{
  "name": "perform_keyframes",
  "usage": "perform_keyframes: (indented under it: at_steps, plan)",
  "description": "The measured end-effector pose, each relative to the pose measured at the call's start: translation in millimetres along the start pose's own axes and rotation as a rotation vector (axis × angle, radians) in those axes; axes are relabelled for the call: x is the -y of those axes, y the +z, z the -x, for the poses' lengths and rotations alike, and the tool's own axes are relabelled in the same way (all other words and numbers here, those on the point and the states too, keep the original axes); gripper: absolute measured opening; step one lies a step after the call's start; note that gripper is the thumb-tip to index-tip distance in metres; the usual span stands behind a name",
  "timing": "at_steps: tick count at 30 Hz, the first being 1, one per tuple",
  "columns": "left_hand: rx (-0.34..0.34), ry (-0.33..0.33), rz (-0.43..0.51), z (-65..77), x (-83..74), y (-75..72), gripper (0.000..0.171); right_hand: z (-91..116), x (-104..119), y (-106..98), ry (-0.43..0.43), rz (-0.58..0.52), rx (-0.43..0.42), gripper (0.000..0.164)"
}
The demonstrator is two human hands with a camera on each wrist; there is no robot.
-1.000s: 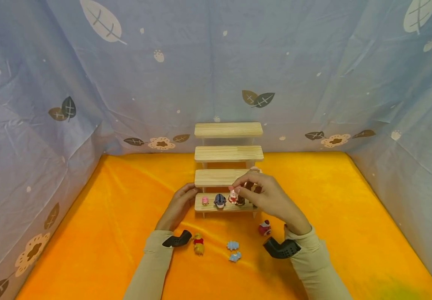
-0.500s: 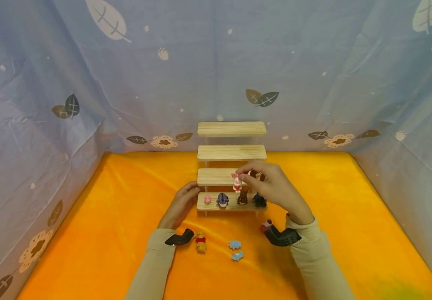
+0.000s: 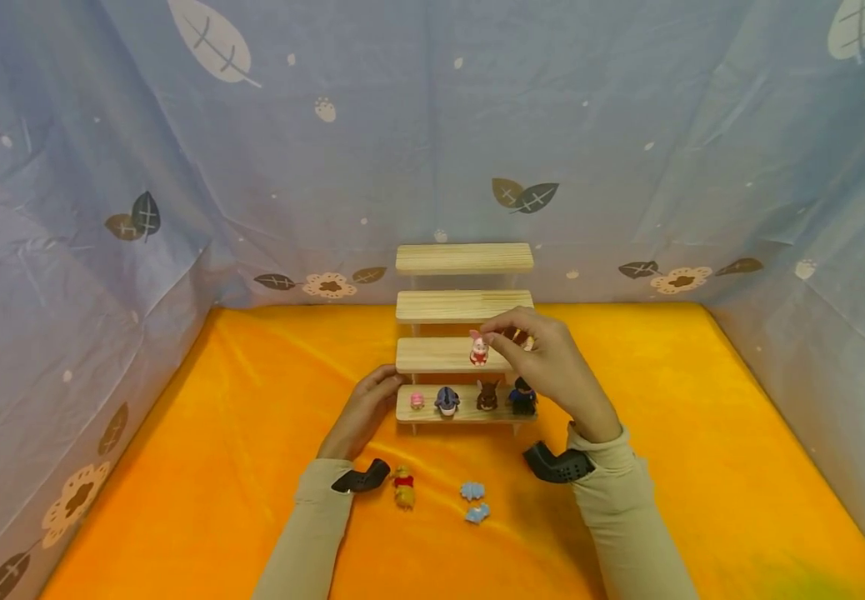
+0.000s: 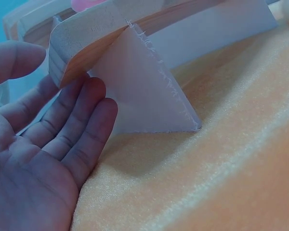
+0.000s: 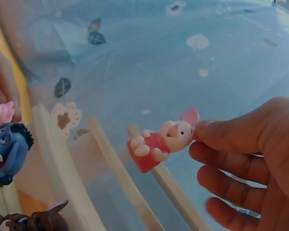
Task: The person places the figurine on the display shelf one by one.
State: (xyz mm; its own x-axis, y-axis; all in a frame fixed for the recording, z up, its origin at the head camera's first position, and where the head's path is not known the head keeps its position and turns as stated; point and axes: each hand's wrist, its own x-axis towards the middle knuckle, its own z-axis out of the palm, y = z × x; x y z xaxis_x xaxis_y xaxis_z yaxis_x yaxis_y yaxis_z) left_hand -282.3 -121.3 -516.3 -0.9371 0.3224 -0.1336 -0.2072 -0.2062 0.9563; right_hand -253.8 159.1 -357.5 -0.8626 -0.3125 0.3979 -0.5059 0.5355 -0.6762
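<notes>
My right hand (image 3: 548, 350) pinches a small pink piglet figurine (image 5: 159, 144) by its ear, between thumb and index finger. In the head view the piglet overlaps the second board from the bottom of a wooden step shelf (image 3: 432, 353). My left hand (image 4: 53, 130) is at the left end of the lowest board, fingers reaching under it and thumb beside its end. On that board, from left, are a small pink figurine (image 3: 417, 401), a blue donkey figurine (image 3: 447, 401), a brown figurine (image 3: 487, 396) and a dark blue figurine (image 3: 522, 397).
On the orange cloth (image 3: 252, 467) in front lie a yellow bear figurine (image 3: 404, 488) in red and two light blue pieces (image 3: 472, 491). Partly hidden behind my right fingers, something brown stands on the second board. A blue-grey leaf-print curtain (image 3: 372, 150) surrounds the back and sides.
My right hand has lifted the piglet figurine up and back, from the lowest board to the second one. The left hand stays at the shelf's end.
</notes>
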Motion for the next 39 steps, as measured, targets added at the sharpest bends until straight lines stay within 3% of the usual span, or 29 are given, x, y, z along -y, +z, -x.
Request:
perform_keyframes:
  at_steps: [6, 18, 31, 39]
  plan:
    - [0.002, 0.002, 0.011, -0.4, -1.1, 0.2, 0.033, -2, -3, 3, -0.045, 0.037, -0.044, 0.014]
    - [-0.01, -0.006, 0.012, -0.9, -3.3, -0.2, 0.036, -6, -8, 8, -0.028, 0.115, -0.096, 0.013]
    - [-0.026, -0.009, 0.013, 0.6, -2.5, -0.2, 0.035, -11, -20, 19, -0.085, 0.114, -0.202, 0.011]
    - [-0.021, -0.02, 0.009, 0.0, -2.0, 0.6, 0.036, -13, -26, 24, -0.085, 0.208, -0.207, 0.014]
